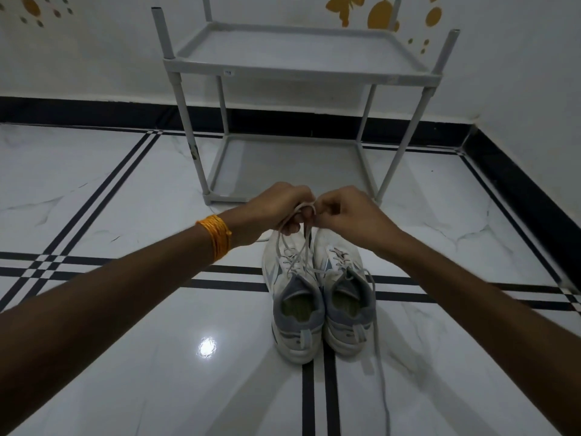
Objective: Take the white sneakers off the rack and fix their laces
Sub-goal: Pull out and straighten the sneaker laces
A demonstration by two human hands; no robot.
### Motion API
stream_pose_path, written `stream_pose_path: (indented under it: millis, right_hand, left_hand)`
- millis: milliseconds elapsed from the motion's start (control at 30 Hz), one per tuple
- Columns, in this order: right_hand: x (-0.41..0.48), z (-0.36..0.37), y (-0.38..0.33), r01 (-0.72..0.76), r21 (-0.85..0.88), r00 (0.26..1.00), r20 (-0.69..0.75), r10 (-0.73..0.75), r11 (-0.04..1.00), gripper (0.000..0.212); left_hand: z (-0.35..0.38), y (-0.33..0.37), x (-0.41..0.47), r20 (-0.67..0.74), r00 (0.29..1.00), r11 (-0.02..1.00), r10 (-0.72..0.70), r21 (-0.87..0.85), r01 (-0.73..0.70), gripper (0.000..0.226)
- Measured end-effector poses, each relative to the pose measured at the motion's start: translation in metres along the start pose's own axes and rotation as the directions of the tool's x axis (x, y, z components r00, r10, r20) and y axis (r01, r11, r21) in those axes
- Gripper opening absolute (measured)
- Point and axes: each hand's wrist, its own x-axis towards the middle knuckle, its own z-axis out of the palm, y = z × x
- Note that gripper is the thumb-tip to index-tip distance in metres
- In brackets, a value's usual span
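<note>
Two white sneakers with grey collars stand side by side on the tiled floor, heels toward me: the left sneaker [294,306] and the right sneaker [345,297]. My left hand [276,209] and my right hand [349,212] meet above the toes, both pinching the left sneaker's lace [301,247], which is pulled up taut and looped around my fingers. The right sneaker's lace [379,347] hangs loose and trails over the floor toward me. An orange thread band [217,239] circles my left wrist.
A grey two-shelf rack [298,73] stands against the white wall just beyond the sneakers, with nothing on either shelf. The glossy white floor has black stripe lines. A black skirting [503,165] runs along the walls, cornering at the right.
</note>
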Motion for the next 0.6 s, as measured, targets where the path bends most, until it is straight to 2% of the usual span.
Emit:
stream_pose_path:
  millis: [133, 233, 267, 333, 400, 467, 533, 600]
  right_hand:
    - [-0.002, -0.014, -0.013, -0.04, 0.237, 0.992, -0.108, 0.068, 0.971, 0.017]
    - [-0.001, -0.026, -0.032, -0.021, 0.435, 0.993, -0.097, 0.07, 0.9, 0.024]
    - [0.001, -0.027, -0.039, 0.0, 0.49, 0.996, -0.076, 0.043, 0.872, 0.023]
    - [0.007, -0.029, -0.053, 0.039, 0.583, 0.999, -0.052, -0.01, 0.811, 0.021]
    - [0.015, -0.029, -0.059, 0.063, 0.662, 0.996, -0.085, -0.009, 0.746, 0.018]
    - [0.022, -0.029, -0.053, 0.067, 0.74, 0.986, -0.151, 0.067, 0.67, 0.017]
    - [0.027, -0.03, -0.038, 0.057, 0.843, 0.967, -0.18, 0.18, 0.534, 0.016]
    - [0.03, -0.031, -0.02, 0.051, 0.94, 0.939, -0.16, 0.305, 0.338, 0.013]
  left_hand:
    - [-0.009, -0.009, -0.001, 0.017, 1.0, 0.996, 0.013, -0.089, -0.011, 0.028]
    - [-0.01, -0.014, -0.002, 0.101, 0.993, 0.996, 0.064, 0.049, -0.07, 0.026]
    - [-0.006, -0.015, -0.002, 0.097, 0.992, 0.989, 0.084, 0.112, -0.095, 0.026]
    - [0.008, -0.017, -0.001, 0.002, 0.984, 0.954, 0.18, 0.245, -0.175, 0.026]
    - [0.023, -0.021, 0.001, -0.134, 0.901, 0.824, 0.412, 0.478, -0.305, 0.024]
    - [0.03, -0.028, 0.003, -0.22, 0.765, 0.648, 0.605, 0.695, -0.312, 0.027]
    - [0.028, -0.031, 0.003, -0.265, 0.679, 0.563, 0.684, 0.784, -0.262, 0.031]
    - [0.024, -0.033, 0.001, -0.234, 0.647, 0.526, 0.725, 0.795, -0.302, 0.033]
